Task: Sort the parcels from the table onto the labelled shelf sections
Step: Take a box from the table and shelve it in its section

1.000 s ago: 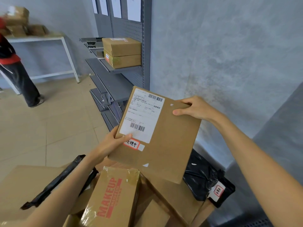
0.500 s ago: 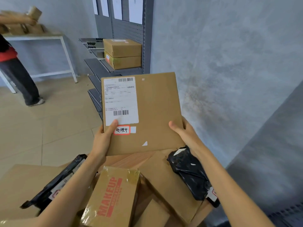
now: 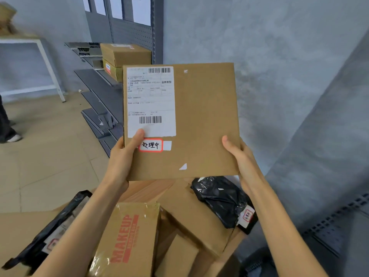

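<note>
I hold a flat brown cardboard parcel (image 3: 201, 120) upright in front of me, its white shipping label and a small red-bordered sticker facing me. My left hand (image 3: 124, 156) grips its lower left edge, thumb on the label. My right hand (image 3: 238, 156) grips the lower right edge, thumb on the front. Below lie more parcels on the table: a box printed MAKEUP (image 3: 127, 240), a plain brown box (image 3: 191, 214), a black bag with a red-bordered sticker (image 3: 221, 198), and another black bag (image 3: 50, 234) at the left. The grey shelf unit (image 3: 103, 80) stands ahead left.
Two stacked brown boxes (image 3: 125, 58) sit on an upper shelf. A white table (image 3: 30, 62) with boxes stands at the far left, and a person's leg and shoe (image 3: 8, 128) show at the left edge. A grey wall rises on the right.
The parcel turned from tilted to upright and square to me. My right hand shifted from its top right edge down to the lower right edge. The view came a little closer.
</note>
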Demonstrator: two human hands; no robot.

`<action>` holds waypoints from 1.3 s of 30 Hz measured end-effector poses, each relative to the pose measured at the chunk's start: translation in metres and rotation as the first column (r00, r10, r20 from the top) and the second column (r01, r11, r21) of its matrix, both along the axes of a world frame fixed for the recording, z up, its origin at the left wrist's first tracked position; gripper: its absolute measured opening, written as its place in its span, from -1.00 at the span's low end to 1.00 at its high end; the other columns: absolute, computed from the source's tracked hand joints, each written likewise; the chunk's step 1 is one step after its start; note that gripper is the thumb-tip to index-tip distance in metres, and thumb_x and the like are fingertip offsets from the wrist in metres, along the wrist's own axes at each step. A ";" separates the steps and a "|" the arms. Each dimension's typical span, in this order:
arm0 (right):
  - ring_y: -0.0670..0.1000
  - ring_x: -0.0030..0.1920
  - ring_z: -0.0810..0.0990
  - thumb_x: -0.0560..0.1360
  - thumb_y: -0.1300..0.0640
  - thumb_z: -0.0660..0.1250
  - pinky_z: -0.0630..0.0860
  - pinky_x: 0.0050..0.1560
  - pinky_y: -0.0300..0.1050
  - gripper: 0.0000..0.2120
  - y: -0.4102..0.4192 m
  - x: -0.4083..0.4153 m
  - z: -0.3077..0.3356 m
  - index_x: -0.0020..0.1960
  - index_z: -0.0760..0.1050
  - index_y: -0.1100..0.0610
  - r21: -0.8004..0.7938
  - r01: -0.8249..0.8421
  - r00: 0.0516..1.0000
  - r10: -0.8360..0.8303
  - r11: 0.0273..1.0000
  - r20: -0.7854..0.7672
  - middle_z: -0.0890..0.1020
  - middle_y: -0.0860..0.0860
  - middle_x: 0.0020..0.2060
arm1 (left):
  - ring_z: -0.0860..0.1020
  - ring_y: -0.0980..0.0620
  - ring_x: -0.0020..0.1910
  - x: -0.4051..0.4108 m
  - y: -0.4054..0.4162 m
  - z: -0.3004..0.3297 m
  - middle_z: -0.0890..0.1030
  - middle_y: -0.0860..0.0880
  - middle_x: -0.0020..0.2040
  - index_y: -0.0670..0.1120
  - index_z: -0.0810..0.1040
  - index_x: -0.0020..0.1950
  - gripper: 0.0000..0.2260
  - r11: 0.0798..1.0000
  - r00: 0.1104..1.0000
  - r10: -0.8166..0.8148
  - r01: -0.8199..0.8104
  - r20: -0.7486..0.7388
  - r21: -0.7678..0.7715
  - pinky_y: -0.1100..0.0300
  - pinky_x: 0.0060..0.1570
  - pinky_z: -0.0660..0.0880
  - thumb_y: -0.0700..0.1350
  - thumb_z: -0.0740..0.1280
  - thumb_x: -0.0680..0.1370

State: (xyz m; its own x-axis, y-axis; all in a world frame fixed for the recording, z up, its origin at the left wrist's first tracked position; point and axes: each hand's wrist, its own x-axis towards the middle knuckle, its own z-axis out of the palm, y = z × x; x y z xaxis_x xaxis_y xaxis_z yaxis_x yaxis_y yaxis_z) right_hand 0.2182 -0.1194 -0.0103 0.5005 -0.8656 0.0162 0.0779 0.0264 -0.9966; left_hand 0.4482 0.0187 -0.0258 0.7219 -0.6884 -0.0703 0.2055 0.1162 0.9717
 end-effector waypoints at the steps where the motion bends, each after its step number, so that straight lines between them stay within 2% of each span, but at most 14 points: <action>1: -0.16 0.04 0.66 0.23 -0.28 0.50 0.58 -0.14 -0.34 -0.45 0.002 -0.007 0.003 0.14 0.54 -0.09 -0.009 0.026 1.000 -0.026 1.000 0.007 0.69 -0.17 0.03 | 0.69 0.07 -0.15 -0.004 -0.003 0.002 0.71 0.05 -0.07 0.03 0.56 0.12 -0.58 1.000 1.000 -0.022 0.022 0.007 -0.010 0.18 -0.28 0.58 0.25 0.41 0.39; 6: -0.22 -0.06 0.67 0.23 -0.29 0.47 0.52 -0.24 -0.44 -0.48 0.015 -0.038 0.021 0.10 0.55 -0.08 -0.095 0.195 0.980 -0.197 0.976 -0.012 0.70 -0.21 -0.05 | 0.69 0.06 -0.10 -0.029 -0.015 0.016 0.71 0.07 -0.03 0.06 0.57 0.16 -0.50 0.991 0.991 -0.130 0.130 0.016 -0.037 0.14 -0.21 0.57 0.31 0.41 0.34; 10: -0.26 -0.14 0.66 0.28 -0.21 0.47 0.50 -0.29 -0.46 -0.59 0.028 -0.066 0.034 0.06 0.55 -0.08 -0.135 0.309 0.951 -0.310 0.941 0.017 0.69 -0.25 -0.12 | 0.68 0.06 -0.08 -0.050 -0.018 0.029 0.70 0.06 -0.01 0.06 0.58 0.17 -0.43 0.972 0.972 -0.227 0.230 0.051 -0.046 0.10 -0.18 0.55 0.37 0.38 0.29; 14: -0.25 -0.12 0.65 0.21 -0.24 0.51 0.50 -0.27 -0.45 -0.46 0.047 -0.095 0.050 0.12 0.56 -0.05 -0.144 0.384 0.923 -0.380 0.912 0.056 0.70 -0.22 -0.10 | 0.68 0.08 -0.13 -0.075 -0.016 0.045 0.70 0.04 0.00 0.11 0.64 0.06 -0.48 0.940 0.942 -0.329 0.334 0.071 -0.076 0.04 -0.14 0.53 0.39 0.40 0.25; 16: -0.26 -0.12 0.65 0.21 -0.25 0.51 0.50 -0.27 -0.44 -0.44 0.057 -0.113 0.059 0.14 0.55 -0.06 -0.150 0.423 0.906 -0.416 0.894 0.072 0.70 -0.23 -0.09 | 0.67 0.12 -0.17 -0.091 -0.012 0.054 0.70 0.04 -0.01 0.13 0.67 -0.01 -0.54 0.916 0.920 -0.379 0.388 0.094 -0.104 0.08 -0.18 0.52 0.38 0.41 0.25; 19: -0.28 -0.13 0.65 0.19 -0.29 0.46 0.51 -0.28 -0.44 -0.46 0.078 -0.149 0.070 0.11 0.52 -0.13 -0.174 0.462 0.887 -0.456 0.869 0.077 0.67 -0.30 -0.11 | 0.66 0.14 -0.17 -0.121 -0.007 0.066 0.70 0.05 0.00 0.09 0.66 0.05 -0.44 0.874 0.881 -0.450 0.468 0.146 -0.130 0.23 -0.31 0.56 0.38 0.46 0.19; 23: -0.22 -0.06 0.66 0.19 -0.30 0.46 0.57 -0.11 -0.29 -0.43 0.116 -0.208 0.074 0.15 0.53 -0.13 -0.184 0.539 0.842 -0.531 0.822 0.090 0.68 -0.24 -0.04 | 0.68 0.14 -0.19 -0.176 0.004 0.077 0.71 0.04 -0.04 0.02 0.64 0.04 -0.63 0.838 0.853 -0.499 0.520 0.153 -0.165 0.33 -0.38 0.54 0.19 0.38 0.35; 26: -0.19 -0.04 0.66 0.23 -0.30 0.50 0.57 -0.03 -0.18 -0.42 0.149 -0.257 0.077 0.18 0.54 -0.11 -0.200 0.594 0.803 -0.589 0.779 0.090 0.69 -0.21 -0.01 | 0.68 0.12 -0.18 -0.224 0.019 0.080 0.71 0.04 -0.07 -0.02 0.60 0.11 -0.58 0.812 0.826 -0.538 0.561 0.167 -0.160 0.32 -0.36 0.56 0.17 0.37 0.34; 29: -0.19 -0.05 0.67 0.27 -0.26 0.47 0.57 -0.09 -0.22 -0.48 0.185 -0.305 0.082 0.17 0.53 -0.13 -0.227 0.634 0.770 -0.629 0.739 0.102 0.68 -0.23 -0.03 | 0.68 0.11 -0.19 -0.271 0.038 0.084 0.71 0.06 -0.10 0.00 0.59 0.12 -0.47 0.796 0.808 -0.560 0.586 0.184 -0.150 0.32 -0.37 0.56 0.25 0.39 0.24; 32: -0.20 -0.06 0.67 0.22 -0.30 0.51 0.57 -0.17 -0.30 -0.38 0.226 -0.351 0.089 0.22 0.51 -0.12 -0.260 0.679 0.728 -0.674 0.686 0.123 0.68 -0.24 -0.02 | 0.68 0.14 -0.26 -0.319 0.062 0.091 0.71 0.10 -0.18 0.02 0.58 0.03 -0.49 0.786 0.789 -0.571 0.605 0.228 -0.127 0.22 -0.33 0.56 0.29 0.37 0.20; 34: -0.19 -0.03 0.67 0.20 -0.30 0.52 0.57 -0.13 -0.27 -0.33 0.255 -0.383 0.093 0.25 0.49 -0.13 -0.269 0.705 0.701 -0.702 0.656 0.127 0.67 -0.23 0.01 | 0.67 0.16 -0.27 -0.351 0.080 0.095 0.70 0.14 -0.21 0.05 0.58 -0.02 -0.51 0.771 0.768 -0.584 0.626 0.261 -0.118 0.18 -0.26 0.51 0.31 0.37 0.19; 36: -0.18 -0.03 0.67 0.20 -0.29 0.51 0.57 -0.11 -0.28 -0.34 0.285 -0.413 0.097 0.24 0.49 -0.13 -0.272 0.731 0.673 -0.728 0.626 0.134 0.67 -0.23 0.01 | 0.68 0.14 -0.24 -0.382 0.097 0.099 0.71 0.14 -0.18 0.06 0.58 0.01 -0.50 0.741 0.734 -0.615 0.663 0.289 -0.105 0.18 -0.23 0.52 0.31 0.38 0.19; 39: -0.21 -0.08 0.67 0.22 -0.26 0.53 0.56 -0.22 -0.36 -0.43 0.329 -0.456 0.104 0.17 0.52 -0.13 -0.275 0.776 0.618 -0.771 0.568 0.152 0.68 -0.25 -0.05 | 0.67 0.05 -0.15 -0.429 0.123 0.106 0.70 0.09 -0.12 0.04 0.57 0.07 -0.43 0.706 0.694 -0.653 0.703 0.303 -0.088 0.14 -0.16 0.54 0.32 0.38 0.17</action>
